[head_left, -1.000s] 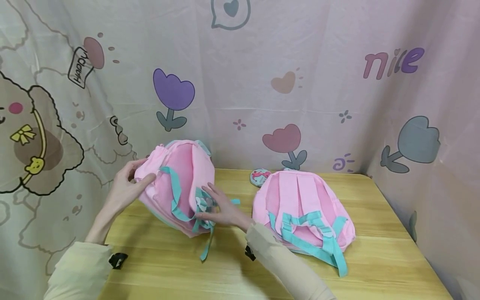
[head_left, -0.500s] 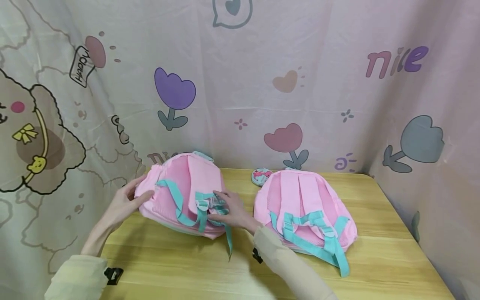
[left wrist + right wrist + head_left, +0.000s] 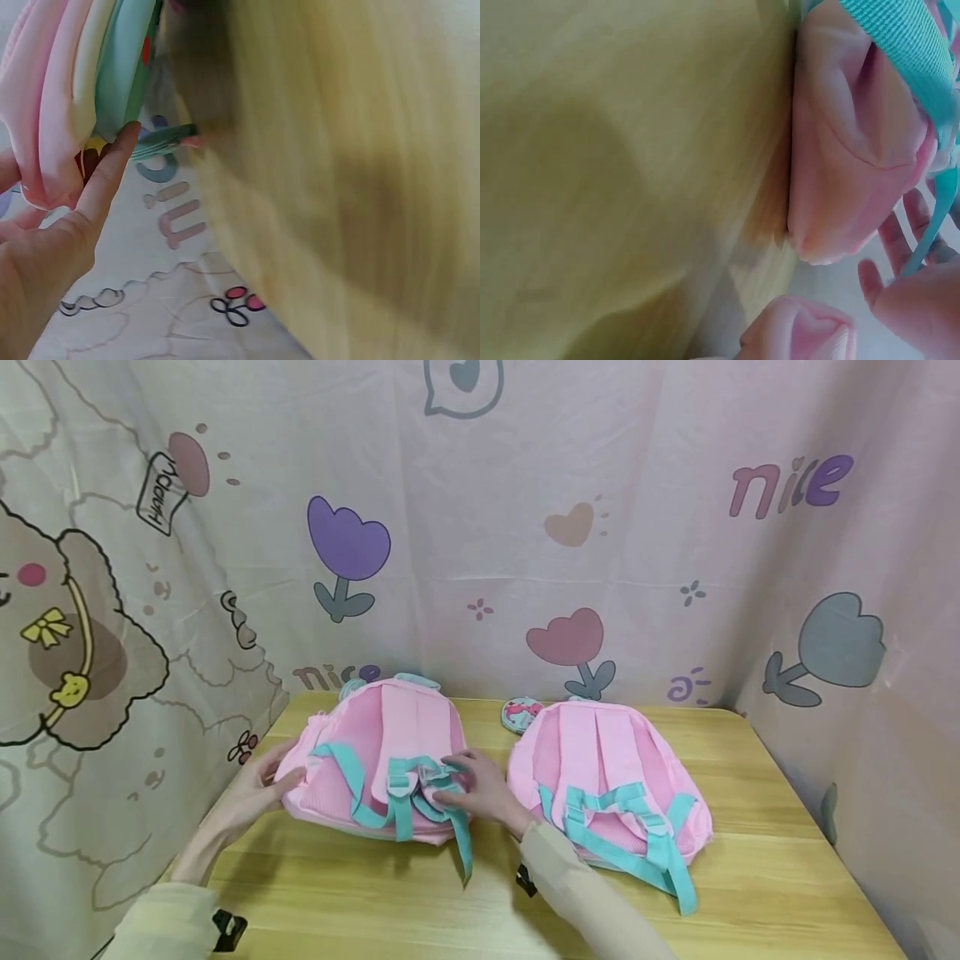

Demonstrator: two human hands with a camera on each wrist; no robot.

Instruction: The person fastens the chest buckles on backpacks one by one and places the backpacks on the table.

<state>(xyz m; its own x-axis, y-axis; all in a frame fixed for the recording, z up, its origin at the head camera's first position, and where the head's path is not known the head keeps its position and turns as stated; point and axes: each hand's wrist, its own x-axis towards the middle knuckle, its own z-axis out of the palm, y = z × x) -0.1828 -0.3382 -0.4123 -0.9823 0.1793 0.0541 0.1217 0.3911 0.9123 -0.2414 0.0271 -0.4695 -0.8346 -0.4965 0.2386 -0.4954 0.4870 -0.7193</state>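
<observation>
A pink backpack [image 3: 416, 727] with teal straps stands on the left half of the wooden table, its strap side towards me, leaning back. My left hand [image 3: 258, 789] grips its left side, thumb in front and the other fingers behind. In the left wrist view, that hand [image 3: 56, 255] holds the pink edge [image 3: 56, 142] from below. My right hand [image 3: 487, 789] pinches the bundled teal webbing [image 3: 442, 772] at the lower right, where something clear and shiny shows. A loose strap end [image 3: 461, 843] hangs below it. The right wrist view shows this hand [image 3: 922, 300] beside the backpack's pink corner [image 3: 847, 180].
A second pink backpack [image 3: 600, 735] with teal straps lies to the right. Behind it a round patterned piece [image 3: 519, 714] sticks out. The wooden table [image 3: 787, 827] meets a printed curtain [image 3: 465, 510] at the back.
The left backpack has come down and turned from a tilted, raised pose to standing lower on the table, shifting right. Both hands moved with it; the right backpack has stayed put.
</observation>
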